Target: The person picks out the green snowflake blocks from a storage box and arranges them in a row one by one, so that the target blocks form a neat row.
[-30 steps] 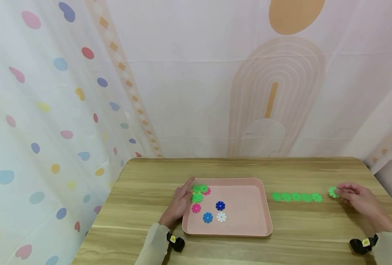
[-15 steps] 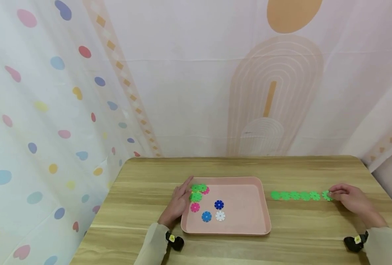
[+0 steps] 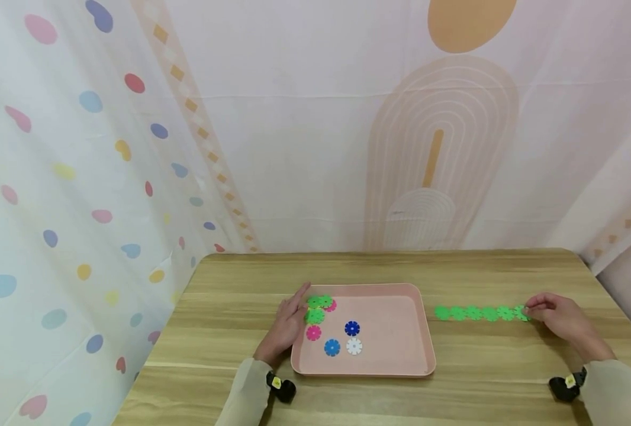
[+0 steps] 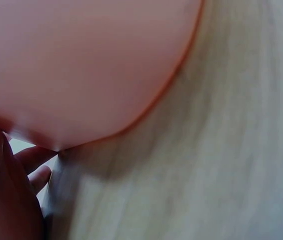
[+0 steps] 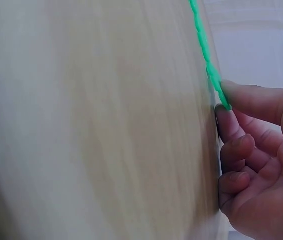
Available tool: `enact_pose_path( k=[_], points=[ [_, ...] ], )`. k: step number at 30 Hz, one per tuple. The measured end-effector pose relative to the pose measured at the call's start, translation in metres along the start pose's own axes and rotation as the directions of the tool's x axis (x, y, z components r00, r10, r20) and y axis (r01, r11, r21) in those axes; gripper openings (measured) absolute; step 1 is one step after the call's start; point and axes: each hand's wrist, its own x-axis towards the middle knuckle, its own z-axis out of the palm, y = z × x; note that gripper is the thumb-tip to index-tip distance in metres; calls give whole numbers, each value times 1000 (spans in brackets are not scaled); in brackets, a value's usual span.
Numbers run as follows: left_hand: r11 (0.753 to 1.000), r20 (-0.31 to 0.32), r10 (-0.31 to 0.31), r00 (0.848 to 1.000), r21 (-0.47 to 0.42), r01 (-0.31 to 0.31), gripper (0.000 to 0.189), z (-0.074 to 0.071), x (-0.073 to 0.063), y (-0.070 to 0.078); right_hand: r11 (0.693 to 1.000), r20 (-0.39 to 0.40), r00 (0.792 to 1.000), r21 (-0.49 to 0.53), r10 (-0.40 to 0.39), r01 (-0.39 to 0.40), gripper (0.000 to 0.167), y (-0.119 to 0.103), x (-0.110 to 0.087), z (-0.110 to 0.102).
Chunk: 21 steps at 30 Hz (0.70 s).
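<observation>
My right hand [image 3: 563, 319] pinches a green notched plastic disc [image 3: 520, 313] between thumb and fingers. This disc sits at the right end of a row of green discs [image 3: 473, 312] on the table, touching or overlapping its neighbour; whether they interlock cannot be told. The right wrist view shows the row edge-on as a thin green strip [image 5: 201, 37], with the thumb [image 5: 259, 100] on its near end. My left hand [image 3: 285, 325] rests along the left edge of a pink tray [image 3: 369, 374], its index finger straight. In the left wrist view its fingers [image 4: 31, 159] touch the tray's outer side.
Inside the tray lie several green discs [image 3: 315, 316], a pink disc [image 3: 313, 333], a dark blue disc [image 3: 352, 328], a lighter blue disc [image 3: 332, 347] and a white disc [image 3: 354, 346]. A patterned curtain [image 3: 305, 148] hangs behind the wooden table [image 3: 219, 331].
My right hand has moved left with its green disc, closing the gap to the end of the green row. The left hand has stayed at the tray's edge.
</observation>
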Motion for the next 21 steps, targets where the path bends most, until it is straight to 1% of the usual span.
enact_pose_path(
  k=[7,13,21],
  points=[
    [1000,-1,-16,1000,-21,16,53,0,0,0,1000,-22,1000,-22,-10,9,25,-1,0,1],
    [1000,-11,-3,1000,-7,3,52,1,0,-1,999,-25,1000,-42,-18,17,23,-2,0,3],
    [1000,-7,-1,1000,0,1,52,1,0,-1,998,-26,999,-60,-19,17,20,-3,-1,2]
  ],
)
